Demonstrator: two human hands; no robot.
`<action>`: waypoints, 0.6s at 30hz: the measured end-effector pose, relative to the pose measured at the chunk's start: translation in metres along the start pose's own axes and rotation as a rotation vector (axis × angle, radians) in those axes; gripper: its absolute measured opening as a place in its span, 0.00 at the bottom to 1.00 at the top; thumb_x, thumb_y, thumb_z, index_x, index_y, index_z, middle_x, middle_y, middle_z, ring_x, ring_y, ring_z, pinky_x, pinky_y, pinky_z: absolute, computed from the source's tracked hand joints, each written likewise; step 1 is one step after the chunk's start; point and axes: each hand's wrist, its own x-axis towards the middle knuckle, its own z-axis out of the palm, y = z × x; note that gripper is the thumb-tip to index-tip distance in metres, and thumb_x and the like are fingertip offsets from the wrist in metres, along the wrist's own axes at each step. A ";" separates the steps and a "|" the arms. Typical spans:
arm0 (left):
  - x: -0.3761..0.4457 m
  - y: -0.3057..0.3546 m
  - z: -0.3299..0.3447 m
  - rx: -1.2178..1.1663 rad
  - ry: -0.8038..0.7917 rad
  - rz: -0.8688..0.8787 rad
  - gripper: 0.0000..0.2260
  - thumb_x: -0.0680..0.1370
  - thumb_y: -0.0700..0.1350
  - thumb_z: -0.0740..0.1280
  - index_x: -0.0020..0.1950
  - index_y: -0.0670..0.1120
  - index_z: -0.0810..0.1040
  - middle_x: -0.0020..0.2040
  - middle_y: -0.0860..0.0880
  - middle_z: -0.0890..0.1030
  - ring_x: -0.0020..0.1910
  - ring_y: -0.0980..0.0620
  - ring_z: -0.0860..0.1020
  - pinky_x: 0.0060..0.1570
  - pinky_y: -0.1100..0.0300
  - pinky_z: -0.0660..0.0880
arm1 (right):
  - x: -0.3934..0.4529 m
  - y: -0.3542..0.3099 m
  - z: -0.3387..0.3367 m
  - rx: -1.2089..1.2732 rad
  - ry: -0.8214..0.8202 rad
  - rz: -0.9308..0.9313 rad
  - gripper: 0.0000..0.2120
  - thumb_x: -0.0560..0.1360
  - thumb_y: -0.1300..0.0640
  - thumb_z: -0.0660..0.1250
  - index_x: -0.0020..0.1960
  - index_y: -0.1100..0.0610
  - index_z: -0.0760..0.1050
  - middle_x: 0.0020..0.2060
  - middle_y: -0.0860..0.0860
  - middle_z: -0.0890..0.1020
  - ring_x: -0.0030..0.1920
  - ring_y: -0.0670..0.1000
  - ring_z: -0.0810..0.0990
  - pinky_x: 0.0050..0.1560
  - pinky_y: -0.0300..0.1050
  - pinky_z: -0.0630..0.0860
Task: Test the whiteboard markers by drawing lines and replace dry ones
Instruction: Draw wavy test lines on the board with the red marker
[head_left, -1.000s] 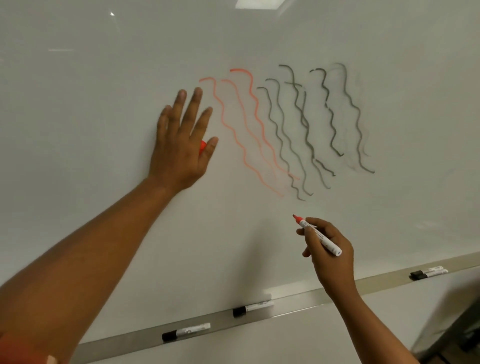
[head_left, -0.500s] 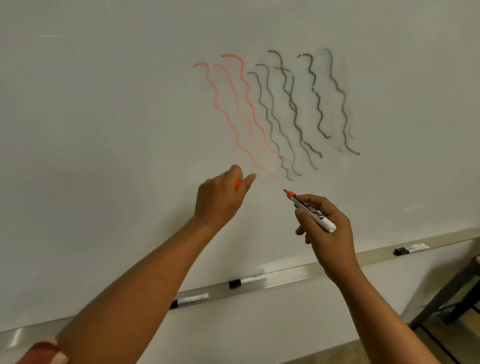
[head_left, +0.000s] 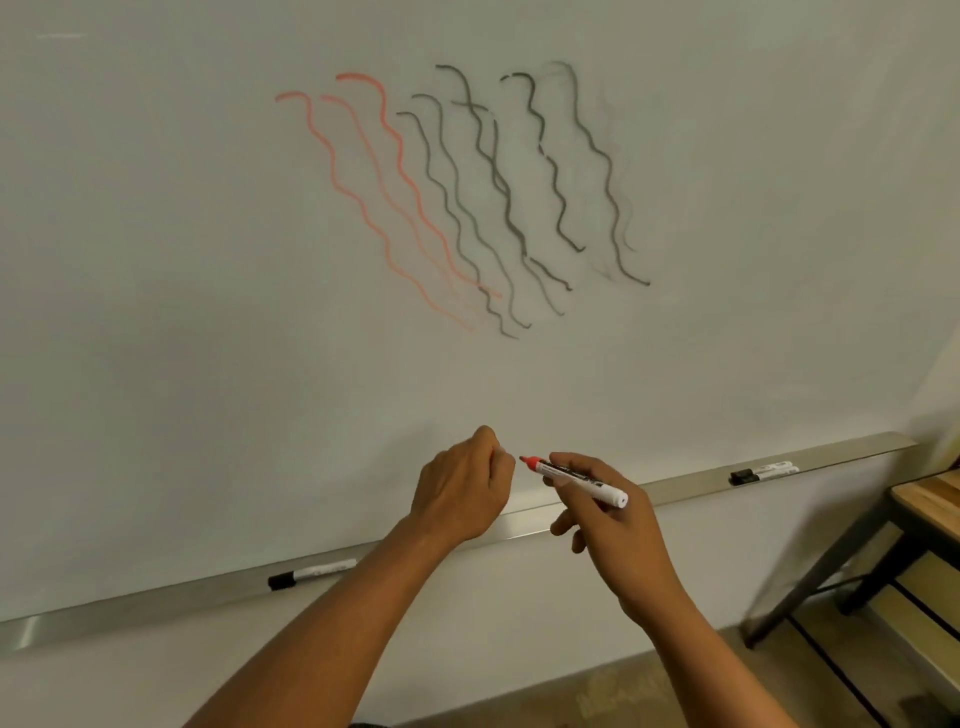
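Holding the red marker (head_left: 571, 477) in the right hand (head_left: 618, 525), red tip pointing left at the left hand (head_left: 462, 493). Left fingers (head_left: 496, 460) curling tight just beside that tip, maybe hiding a cap; cannot tell.

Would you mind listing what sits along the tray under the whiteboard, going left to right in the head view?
Black-capped marker → left hand → red marker in the right hand → black-capped markers near the tray's right end.

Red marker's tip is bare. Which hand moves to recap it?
Left, probably. The left hand is closed, likely around the cap, which is hidden now, just left of the red marker tip. The right hand only needs to hold the barrel steady.
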 end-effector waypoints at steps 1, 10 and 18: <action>0.000 0.006 0.006 -0.026 -0.029 -0.003 0.10 0.84 0.49 0.53 0.46 0.47 0.66 0.32 0.52 0.71 0.29 0.53 0.67 0.29 0.61 0.60 | -0.001 0.002 -0.006 0.015 0.021 0.008 0.06 0.80 0.55 0.67 0.56 0.48 0.80 0.47 0.49 0.86 0.37 0.53 0.85 0.35 0.47 0.77; -0.009 0.043 0.050 -0.179 -0.204 0.018 0.05 0.81 0.53 0.65 0.53 0.52 0.74 0.48 0.55 0.78 0.42 0.54 0.75 0.40 0.69 0.67 | 0.003 0.019 -0.070 -0.002 0.069 0.021 0.06 0.79 0.52 0.69 0.54 0.51 0.79 0.44 0.49 0.86 0.38 0.51 0.85 0.34 0.44 0.78; -0.010 0.062 0.085 -0.277 -0.127 0.060 0.06 0.80 0.50 0.69 0.55 0.53 0.82 0.46 0.55 0.78 0.43 0.56 0.77 0.45 0.57 0.76 | 0.001 0.036 -0.120 0.018 0.060 0.081 0.05 0.80 0.52 0.68 0.52 0.51 0.81 0.43 0.50 0.87 0.38 0.52 0.85 0.33 0.44 0.76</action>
